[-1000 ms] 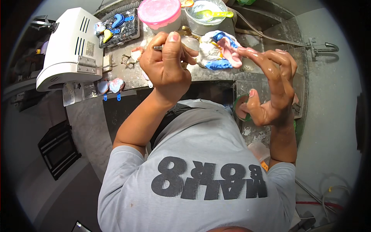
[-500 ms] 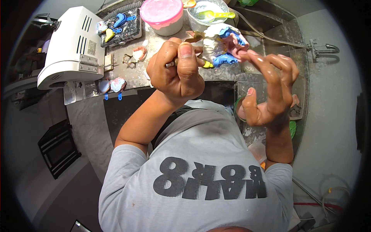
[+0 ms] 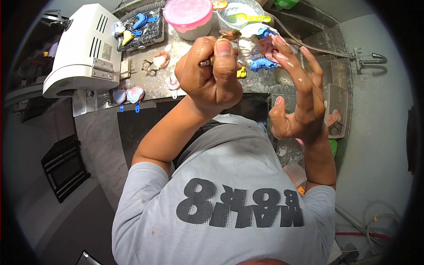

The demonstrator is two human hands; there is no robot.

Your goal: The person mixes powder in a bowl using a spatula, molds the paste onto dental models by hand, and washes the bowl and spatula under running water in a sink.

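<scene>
My left hand [image 3: 210, 73] is closed in a fist, thumb up, around a slim metal-ended tool [image 3: 206, 63]. A brownish, blade-like piece [image 3: 229, 34] shows just beyond the fingers; whether it belongs to the same tool I cannot tell. Right beside the fist is a dental impression [image 3: 264, 64] of blue and pink material with white plaster-like stuff on it. A yellow piece [image 3: 241, 72], perhaps its tray handle, sticks out near my thumb. My right hand [image 3: 300, 92] has wet, white-smeared fingers stretched apart, fingertips at the impression's pink edge.
A white machine [image 3: 86, 53] stands at the left. Behind are a pink-lidded tub [image 3: 187, 15] and a clear bowl [image 3: 225, 20] with a yellow-green spoon [image 3: 247, 18]. Several impression trays [image 3: 135, 95] lie leftward. A tap [image 3: 373, 57] is at the right, above a clear box [image 3: 336, 101].
My left fist has shifted a little away and to the right, and the impression appears slightly farther right. My right hand's fingers have straightened and spread upward.
</scene>
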